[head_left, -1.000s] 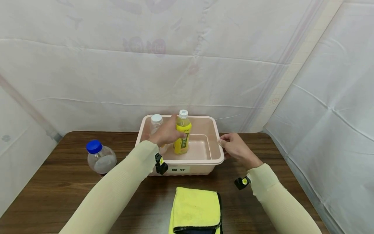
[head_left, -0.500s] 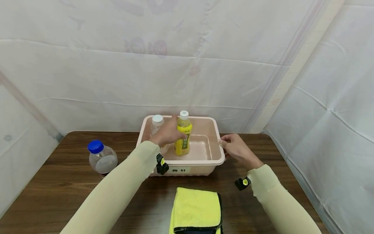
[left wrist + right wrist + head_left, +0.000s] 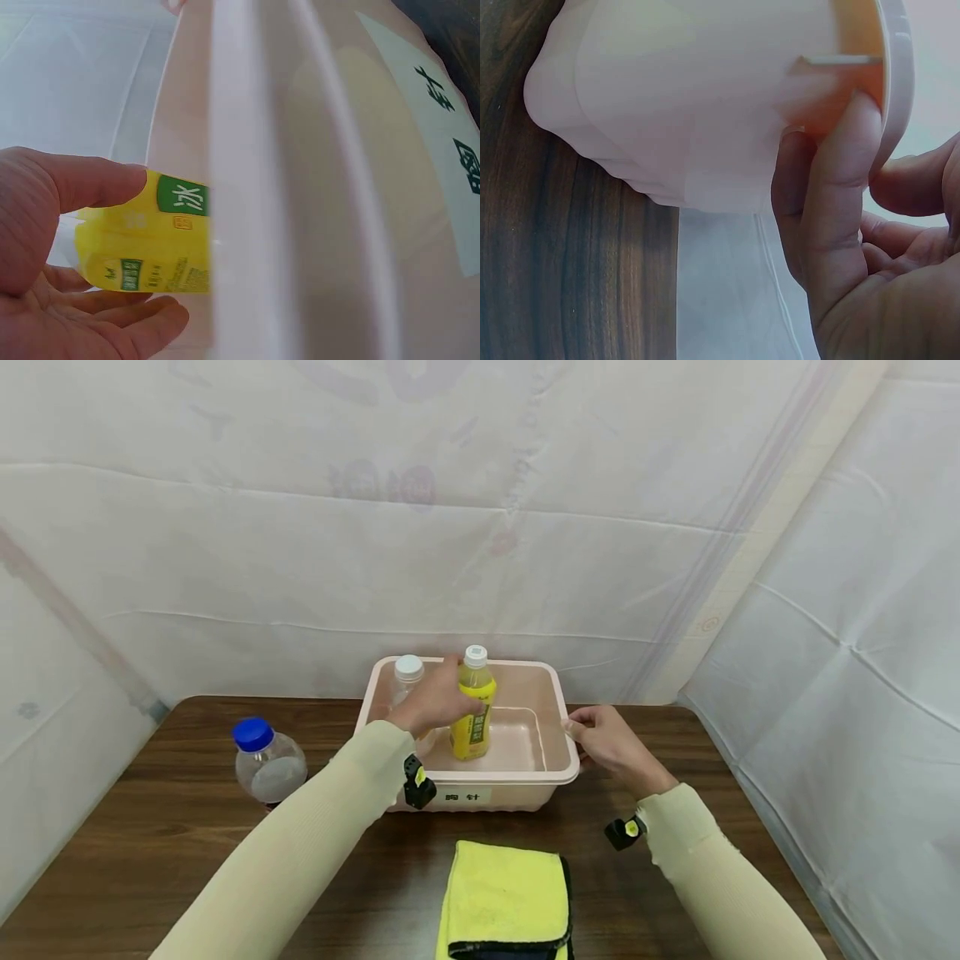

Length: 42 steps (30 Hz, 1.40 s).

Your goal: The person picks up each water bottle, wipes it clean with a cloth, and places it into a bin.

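Note:
My left hand [image 3: 433,697] grips a drink bottle [image 3: 471,739] with a yellow label and white cap. It stands upright in the pink plastic tub [image 3: 517,795], to the right of a clear bottle [image 3: 408,668] that is partly hidden by this hand. In the left wrist view, the thumb presses the yellow label [image 3: 142,225] and the fingers curve along its other side; the tub's wall hides the bottle's base. At the tub's right side, my right hand [image 3: 609,745] pinches the rim, and its wrist view shows two fingers [image 3: 840,180] under the lip.
A blue-capped large clear bottle [image 3: 272,768] stands left of the tub, partly behind my left forearm. A folded yellow cloth [image 3: 506,893] with black edging lies in front on the wooden table [image 3: 135,860]. White sheeting [image 3: 480,577] rises close behind the tub.
The head view has shifted very slightly. Both hands keep their holds, and the yellow-labelled bottle and tub show no clear movement relative to each other.

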### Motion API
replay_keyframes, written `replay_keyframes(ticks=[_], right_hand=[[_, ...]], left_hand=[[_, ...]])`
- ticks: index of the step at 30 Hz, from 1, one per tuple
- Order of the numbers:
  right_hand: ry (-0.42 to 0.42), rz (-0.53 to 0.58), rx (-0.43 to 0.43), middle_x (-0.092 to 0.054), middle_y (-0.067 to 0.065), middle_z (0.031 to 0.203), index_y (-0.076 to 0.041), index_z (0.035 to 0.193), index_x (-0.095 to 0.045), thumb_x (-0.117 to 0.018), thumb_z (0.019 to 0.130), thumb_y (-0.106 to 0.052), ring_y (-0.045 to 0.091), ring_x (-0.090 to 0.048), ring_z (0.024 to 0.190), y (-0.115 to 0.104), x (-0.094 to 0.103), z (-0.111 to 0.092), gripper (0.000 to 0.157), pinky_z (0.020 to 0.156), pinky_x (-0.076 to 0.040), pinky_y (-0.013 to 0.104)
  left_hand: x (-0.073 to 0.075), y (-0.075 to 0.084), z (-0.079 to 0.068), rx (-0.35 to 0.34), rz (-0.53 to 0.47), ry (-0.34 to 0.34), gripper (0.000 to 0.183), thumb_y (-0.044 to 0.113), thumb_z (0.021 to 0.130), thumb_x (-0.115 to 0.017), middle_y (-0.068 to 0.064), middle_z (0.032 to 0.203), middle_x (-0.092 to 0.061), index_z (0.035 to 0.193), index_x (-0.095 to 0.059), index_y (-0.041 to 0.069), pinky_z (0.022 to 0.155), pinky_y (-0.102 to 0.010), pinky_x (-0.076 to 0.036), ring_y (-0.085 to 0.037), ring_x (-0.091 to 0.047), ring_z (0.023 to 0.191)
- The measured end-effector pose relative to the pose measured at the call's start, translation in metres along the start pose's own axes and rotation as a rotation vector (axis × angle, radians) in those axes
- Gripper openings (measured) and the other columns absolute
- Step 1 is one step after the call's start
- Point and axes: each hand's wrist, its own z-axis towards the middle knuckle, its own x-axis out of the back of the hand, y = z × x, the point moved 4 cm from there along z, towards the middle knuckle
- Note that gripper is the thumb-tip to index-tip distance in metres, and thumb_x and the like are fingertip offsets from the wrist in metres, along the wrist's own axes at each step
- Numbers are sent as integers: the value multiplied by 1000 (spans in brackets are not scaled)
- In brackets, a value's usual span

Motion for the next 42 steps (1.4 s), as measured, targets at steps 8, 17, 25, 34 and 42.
replay_keyframes(ticks=[8, 17, 25, 34, 42], right_hand=[[6, -5, 6, -70, 21, 103, 9, 126, -63, -52, 110, -17, 24, -70, 81, 1, 2, 5, 33, 64, -63, 36], [9, -13, 5, -70, 22, 105, 10, 129, -62, -50, 111, -17, 21, -69, 80, 3, 5, 12, 35, 66, -63, 37], [8, -13, 10, -70, 18, 97, 10, 129, -63, -50, 110, -18, 23, -68, 78, 4, 6, 14, 35, 64, -63, 37], [12, -14, 12, -70, 18, 97, 10, 129, -63, -51, 110, -19, 22, -68, 77, 4, 7, 17, 36, 62, -61, 34], [14, -27, 8, -70, 19, 100, 9, 130, -62, -50, 110, -19, 22, -68, 81, 4, 10, 20, 36, 67, -63, 37]], left_hand=[[1, 5, -4, -11, 35, 6, 83, 14, 93, -74, -19, 149, -55, 159, -25, 4, 119, -56, -44, -39, -55, 139], [2, 12, -8, -29, 75, 17, 71, 20, 94, -73, -18, 142, -59, 150, -34, 2, 116, -55, -47, -37, -59, 133], [2, 19, -15, -72, 153, 32, 68, 22, 94, -73, -16, 137, -62, 149, -36, 4, 112, -54, -50, -35, -62, 129], [2, 25, -23, -132, 207, 48, 69, 25, 93, -74, -12, 130, -64, 149, -37, 8, 106, -51, -55, -29, -66, 121], [3, 27, -33, -169, 272, 71, 60, 34, 96, -71, -13, 124, -64, 142, -45, 4, 100, -48, -58, -26, -68, 110]])
